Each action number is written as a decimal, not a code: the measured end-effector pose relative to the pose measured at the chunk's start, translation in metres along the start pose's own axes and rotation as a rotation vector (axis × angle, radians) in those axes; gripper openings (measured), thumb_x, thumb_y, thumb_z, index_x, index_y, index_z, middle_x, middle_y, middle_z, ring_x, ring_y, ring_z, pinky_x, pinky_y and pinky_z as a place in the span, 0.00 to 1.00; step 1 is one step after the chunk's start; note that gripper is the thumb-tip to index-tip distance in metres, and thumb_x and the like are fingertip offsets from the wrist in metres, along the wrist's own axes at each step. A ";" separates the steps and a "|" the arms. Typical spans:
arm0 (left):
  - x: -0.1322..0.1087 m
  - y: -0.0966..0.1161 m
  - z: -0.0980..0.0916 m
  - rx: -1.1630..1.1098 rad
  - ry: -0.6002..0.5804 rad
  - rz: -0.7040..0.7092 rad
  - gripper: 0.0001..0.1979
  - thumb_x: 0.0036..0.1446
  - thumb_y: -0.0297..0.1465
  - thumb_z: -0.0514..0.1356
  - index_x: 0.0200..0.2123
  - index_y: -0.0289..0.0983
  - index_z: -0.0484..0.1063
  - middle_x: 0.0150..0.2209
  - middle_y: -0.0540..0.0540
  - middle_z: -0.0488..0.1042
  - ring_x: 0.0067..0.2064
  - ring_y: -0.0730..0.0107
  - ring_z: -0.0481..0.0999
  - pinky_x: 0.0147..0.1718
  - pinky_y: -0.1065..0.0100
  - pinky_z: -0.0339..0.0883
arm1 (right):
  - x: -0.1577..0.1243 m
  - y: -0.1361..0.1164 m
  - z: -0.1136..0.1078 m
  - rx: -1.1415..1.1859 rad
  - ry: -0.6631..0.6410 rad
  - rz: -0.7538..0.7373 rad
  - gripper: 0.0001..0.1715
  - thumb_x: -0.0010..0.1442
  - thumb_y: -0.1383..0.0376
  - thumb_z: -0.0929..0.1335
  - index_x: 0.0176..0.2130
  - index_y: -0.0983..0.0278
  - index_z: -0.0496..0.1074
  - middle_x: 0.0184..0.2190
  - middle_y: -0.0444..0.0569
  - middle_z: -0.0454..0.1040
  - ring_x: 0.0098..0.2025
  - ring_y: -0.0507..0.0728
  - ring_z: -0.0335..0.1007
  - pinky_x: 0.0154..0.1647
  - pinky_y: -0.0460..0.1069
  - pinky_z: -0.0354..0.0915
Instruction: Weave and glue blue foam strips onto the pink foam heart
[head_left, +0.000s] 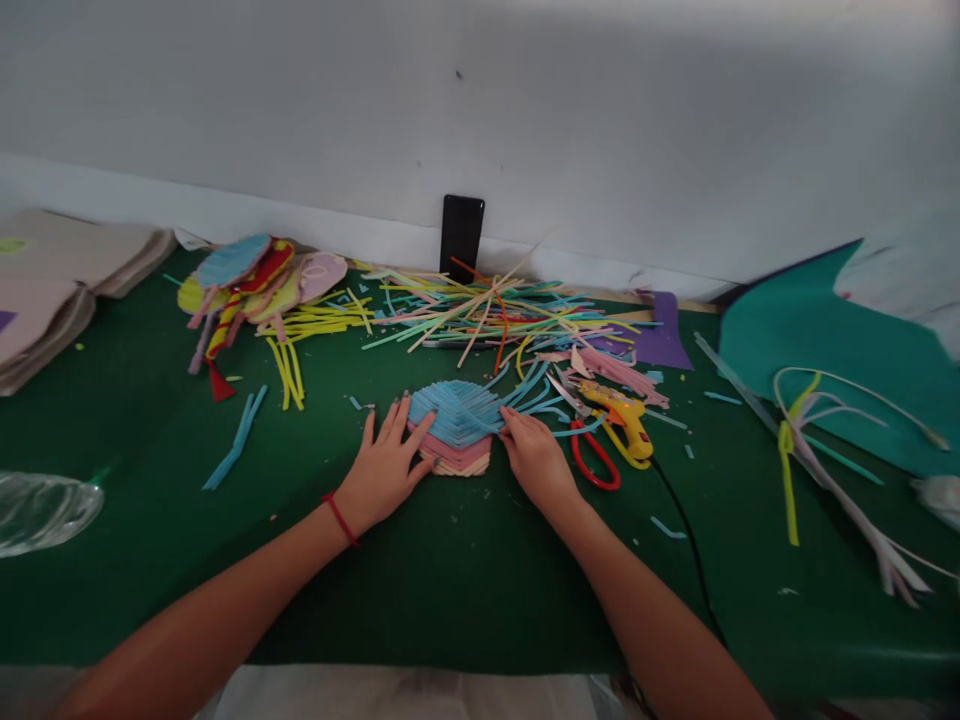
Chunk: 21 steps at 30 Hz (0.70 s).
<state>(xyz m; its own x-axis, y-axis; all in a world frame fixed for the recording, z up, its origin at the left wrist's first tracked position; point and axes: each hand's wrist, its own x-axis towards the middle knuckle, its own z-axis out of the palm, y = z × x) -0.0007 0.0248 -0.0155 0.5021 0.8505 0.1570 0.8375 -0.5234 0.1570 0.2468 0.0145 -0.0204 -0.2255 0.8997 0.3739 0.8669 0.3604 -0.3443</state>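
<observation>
A rounded piece made of pipe cleaners [454, 410], blue on top with pink and cream rows below, lies flat on the green table in front of me. My left hand [386, 465] rests on its left edge with fingers spread. At the right edge, my right hand [536, 455] pinches a blue pipe cleaner [491, 425]. Loose blue pipe cleaner ends [536, 390] fan out past my right fingers. Just right of that hand lie red-handled scissors [594, 460] and a yellow glue gun [626, 415] with a black cord.
Behind, loose coloured pipe cleaners [480, 310] are heaped before a leaning black phone [462, 238]. Finished-looking fan shapes [247, 275] are piled at back left. A clear plastic bottle [45, 512] lies left. Teal sheet [825, 350] and white cable [862, 385] are right.
</observation>
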 end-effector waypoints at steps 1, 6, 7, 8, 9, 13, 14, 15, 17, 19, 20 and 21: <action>-0.001 0.001 -0.001 0.003 0.005 -0.006 0.28 0.63 0.42 0.49 0.65 0.42 0.53 0.68 0.35 0.43 0.68 0.46 0.45 0.61 0.39 0.41 | 0.000 0.000 0.000 -0.001 0.005 0.001 0.24 0.64 0.71 0.58 0.58 0.68 0.64 0.49 0.60 0.74 0.53 0.62 0.69 0.55 0.60 0.64; -0.003 0.007 -0.003 0.018 0.010 -0.039 0.27 0.63 0.43 0.49 0.64 0.45 0.53 0.68 0.36 0.45 0.68 0.45 0.44 0.60 0.39 0.44 | 0.001 -0.002 0.000 -0.008 0.035 -0.004 0.26 0.65 0.70 0.56 0.62 0.69 0.58 0.56 0.61 0.68 0.61 0.61 0.61 0.60 0.61 0.59; -0.003 0.007 -0.003 0.014 0.004 -0.041 0.28 0.63 0.43 0.49 0.64 0.45 0.53 0.68 0.35 0.45 0.68 0.44 0.45 0.60 0.38 0.44 | 0.001 -0.002 0.001 -0.009 0.029 -0.007 0.26 0.66 0.70 0.56 0.62 0.70 0.58 0.57 0.62 0.67 0.62 0.60 0.60 0.61 0.61 0.59; -0.003 0.007 -0.003 0.007 -0.003 -0.041 0.28 0.63 0.43 0.49 0.64 0.45 0.53 0.68 0.35 0.46 0.68 0.44 0.45 0.59 0.38 0.44 | 0.000 -0.002 0.002 -0.009 0.018 -0.009 0.26 0.66 0.70 0.56 0.62 0.70 0.58 0.57 0.62 0.67 0.62 0.60 0.59 0.61 0.61 0.58; -0.004 0.007 -0.002 -0.001 -0.011 -0.039 0.28 0.63 0.44 0.49 0.64 0.45 0.53 0.68 0.34 0.46 0.68 0.44 0.45 0.59 0.38 0.44 | 0.000 -0.002 0.003 -0.009 0.003 -0.008 0.26 0.66 0.70 0.56 0.62 0.71 0.58 0.56 0.62 0.68 0.62 0.61 0.59 0.61 0.62 0.58; -0.003 0.005 -0.002 -0.010 -0.029 -0.030 0.28 0.64 0.44 0.47 0.65 0.44 0.53 0.67 0.34 0.46 0.67 0.43 0.46 0.59 0.38 0.44 | -0.002 0.000 0.006 -0.008 -0.031 0.002 0.26 0.65 0.71 0.57 0.62 0.69 0.59 0.55 0.62 0.69 0.61 0.61 0.61 0.61 0.64 0.56; -0.003 0.005 -0.002 -0.006 -0.030 -0.031 0.28 0.64 0.44 0.47 0.64 0.44 0.53 0.67 0.34 0.47 0.67 0.43 0.46 0.59 0.38 0.45 | -0.002 0.000 0.007 -0.007 -0.029 0.002 0.26 0.65 0.71 0.57 0.61 0.69 0.59 0.55 0.62 0.70 0.60 0.61 0.62 0.61 0.64 0.56; -0.003 0.005 -0.003 -0.002 -0.030 -0.035 0.27 0.64 0.44 0.47 0.64 0.44 0.54 0.67 0.34 0.47 0.67 0.43 0.46 0.59 0.38 0.45 | -0.001 -0.001 0.007 -0.007 -0.028 0.001 0.26 0.65 0.71 0.57 0.61 0.70 0.59 0.54 0.62 0.70 0.60 0.61 0.62 0.61 0.64 0.56; -0.003 0.005 -0.003 0.009 -0.025 -0.039 0.27 0.64 0.44 0.48 0.64 0.43 0.55 0.67 0.34 0.46 0.67 0.43 0.47 0.59 0.39 0.45 | 0.000 -0.001 0.005 -0.008 -0.025 -0.001 0.25 0.65 0.71 0.56 0.60 0.70 0.61 0.54 0.61 0.70 0.59 0.61 0.63 0.61 0.63 0.56; -0.002 0.006 -0.004 0.025 -0.019 -0.034 0.27 0.64 0.43 0.48 0.64 0.43 0.55 0.68 0.33 0.46 0.67 0.44 0.46 0.59 0.39 0.45 | 0.001 -0.002 0.004 -0.009 -0.022 -0.002 0.25 0.65 0.71 0.56 0.60 0.69 0.60 0.55 0.60 0.70 0.60 0.61 0.62 0.62 0.63 0.55; -0.002 0.006 -0.004 0.033 -0.021 -0.029 0.27 0.64 0.43 0.48 0.64 0.43 0.54 0.68 0.33 0.46 0.67 0.44 0.46 0.59 0.39 0.45 | 0.002 -0.002 0.004 -0.009 -0.020 -0.003 0.25 0.65 0.71 0.56 0.61 0.69 0.59 0.56 0.59 0.69 0.61 0.60 0.60 0.62 0.62 0.54; -0.002 0.005 -0.004 0.038 -0.027 -0.024 0.28 0.64 0.44 0.48 0.64 0.43 0.54 0.67 0.33 0.46 0.67 0.45 0.46 0.59 0.39 0.45 | 0.002 -0.002 0.004 -0.009 -0.020 -0.005 0.26 0.66 0.71 0.56 0.61 0.69 0.58 0.57 0.59 0.68 0.62 0.60 0.59 0.62 0.62 0.54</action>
<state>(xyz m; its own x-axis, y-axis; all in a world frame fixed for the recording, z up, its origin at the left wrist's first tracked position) 0.0018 0.0199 -0.0108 0.4867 0.8643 0.1273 0.8569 -0.5006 0.1229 0.2426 0.0165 -0.0221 -0.2385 0.9028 0.3579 0.8698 0.3625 -0.3347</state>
